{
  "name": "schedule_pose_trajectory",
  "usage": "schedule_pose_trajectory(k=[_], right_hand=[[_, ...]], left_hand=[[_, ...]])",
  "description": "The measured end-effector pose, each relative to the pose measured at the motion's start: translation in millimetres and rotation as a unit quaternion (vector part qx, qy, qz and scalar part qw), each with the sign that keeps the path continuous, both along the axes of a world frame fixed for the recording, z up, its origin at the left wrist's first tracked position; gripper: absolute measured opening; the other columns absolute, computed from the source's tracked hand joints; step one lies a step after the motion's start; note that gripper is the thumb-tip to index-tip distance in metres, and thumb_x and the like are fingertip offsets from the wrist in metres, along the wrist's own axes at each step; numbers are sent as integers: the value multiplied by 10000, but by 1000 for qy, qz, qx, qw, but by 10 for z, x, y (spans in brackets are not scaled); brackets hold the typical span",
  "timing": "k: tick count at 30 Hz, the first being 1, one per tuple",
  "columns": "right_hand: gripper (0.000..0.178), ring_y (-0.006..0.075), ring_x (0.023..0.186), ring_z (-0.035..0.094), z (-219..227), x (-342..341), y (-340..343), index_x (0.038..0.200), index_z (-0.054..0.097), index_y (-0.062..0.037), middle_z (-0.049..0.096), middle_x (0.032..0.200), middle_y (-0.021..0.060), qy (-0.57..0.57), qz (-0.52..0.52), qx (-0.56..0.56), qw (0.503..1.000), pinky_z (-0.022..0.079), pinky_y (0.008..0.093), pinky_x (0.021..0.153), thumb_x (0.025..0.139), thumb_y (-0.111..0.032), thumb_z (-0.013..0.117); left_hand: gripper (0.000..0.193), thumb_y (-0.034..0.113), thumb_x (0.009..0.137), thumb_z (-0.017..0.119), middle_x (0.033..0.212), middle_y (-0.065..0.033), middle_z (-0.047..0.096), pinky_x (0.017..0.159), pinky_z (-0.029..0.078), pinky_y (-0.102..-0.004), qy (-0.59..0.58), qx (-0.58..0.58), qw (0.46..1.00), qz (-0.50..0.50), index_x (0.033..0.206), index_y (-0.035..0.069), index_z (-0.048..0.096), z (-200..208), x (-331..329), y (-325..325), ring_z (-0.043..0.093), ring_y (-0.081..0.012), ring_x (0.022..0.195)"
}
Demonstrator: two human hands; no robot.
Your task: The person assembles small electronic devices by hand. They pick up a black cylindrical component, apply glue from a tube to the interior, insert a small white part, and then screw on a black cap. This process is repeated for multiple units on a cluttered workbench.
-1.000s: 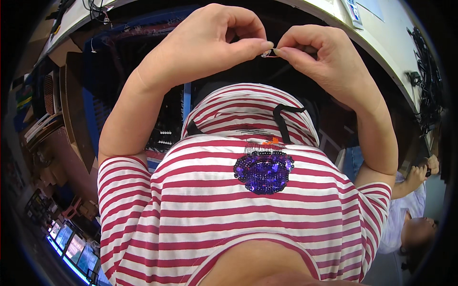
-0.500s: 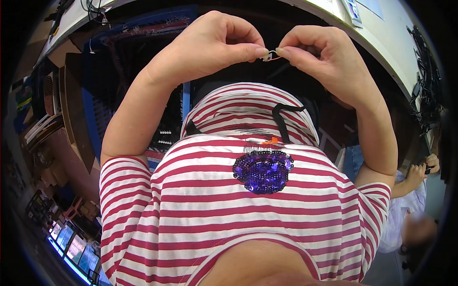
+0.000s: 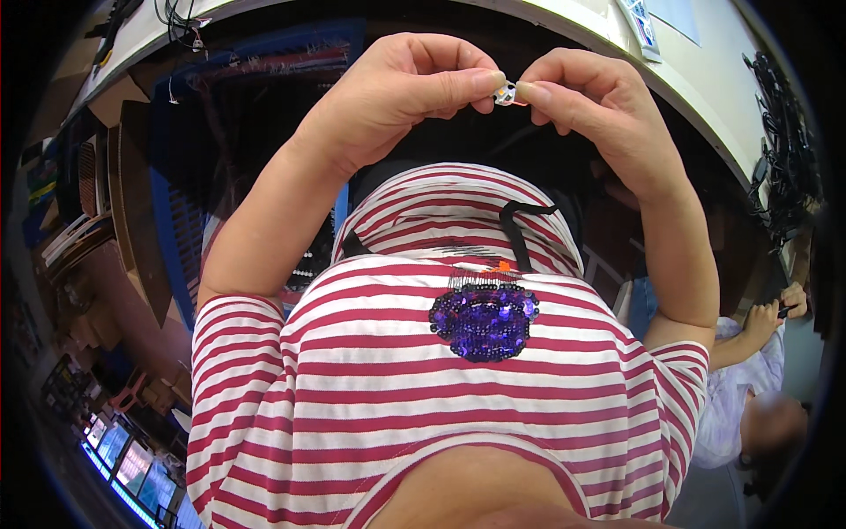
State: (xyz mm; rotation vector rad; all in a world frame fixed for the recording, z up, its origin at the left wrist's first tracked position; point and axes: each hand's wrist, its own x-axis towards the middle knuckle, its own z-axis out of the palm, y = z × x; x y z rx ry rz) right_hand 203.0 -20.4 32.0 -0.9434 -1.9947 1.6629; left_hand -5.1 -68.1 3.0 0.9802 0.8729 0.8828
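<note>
Between my two hands is a small round white circuit board point(image 3: 504, 94) with a yellowish spot on it. My left hand point(image 3: 423, 88) pinches its left edge between thumb and forefinger. From the board's right side short thin wires point(image 3: 519, 102), one of them reddish, run to my right hand point(image 3: 586, 101). The thumb and forefinger of that hand are pressed together on the wires, partly hiding them. Both hands are held up in front of my striped shirt, near the table's edge.
A white table point(image 3: 705, 110) curves across the top, with a tube-like package point(image 3: 641, 31) on it. Bundled black cables point(image 3: 782, 150) lie at the right, thin wires point(image 3: 181, 26) at the upper left. A blue plastic crate point(image 3: 176, 212) stands at the left. Another person's hands point(image 3: 775, 317) hold something dark.
Both hands have come slightly lower and to the right. The board has turned so that more of its face shows, and my fingertips are closer together.
</note>
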Motion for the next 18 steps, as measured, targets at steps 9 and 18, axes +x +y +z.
schedule_pose_trajectory(k=[9, 18], right_hand=[[116, 135, 762, 601, -141, -25, -75, 894, 640, 1, 634, 841, 71, 76, -84, 279, 953, 467, 233, 689, 780, -11, 635], [157, 141, 699, 597, -198, -99, -111, 893, 655, -13, 630, 809, 73, 104, -91, 328, 935, 478, 227, 613, 740, 23, 651]], left_hand=[[183, 177, 846, 618, 786, -25, 600, 645, 426, -188, -62, 7, 996, 56, 938, 19, 605, -18, 5, 16, 537, -66, 690], [162, 160, 861, 595, 816, -31, 619, 673, 455, -197, -103, -11, 988, 113, 940, 19, 605, -30, 135, -19, 567, -69, 720]])
